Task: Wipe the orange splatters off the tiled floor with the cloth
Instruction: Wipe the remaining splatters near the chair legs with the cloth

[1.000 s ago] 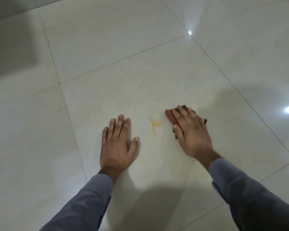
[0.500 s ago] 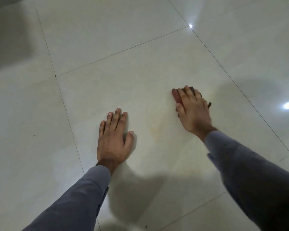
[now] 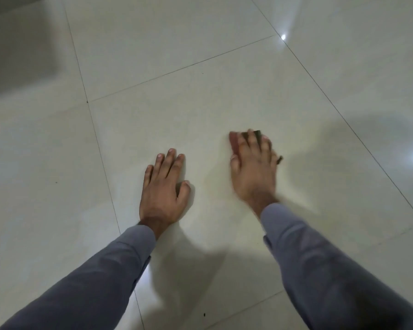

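Cloth (image 3: 234,142) pressed flat under right hand (image 3: 254,172), tiled floor (image 3: 200,103)

Bare floor (image 3: 200,96) around left hand (image 3: 163,186)

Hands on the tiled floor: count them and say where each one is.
2. The left hand lies flat on the pale glossy tiled floor; the right hand, blurred, presses a dark reddish cloth to its right.

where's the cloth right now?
Head view, right of centre: the cloth lies on the tiled floor under the right hand, which presses it flat, beside the left hand.
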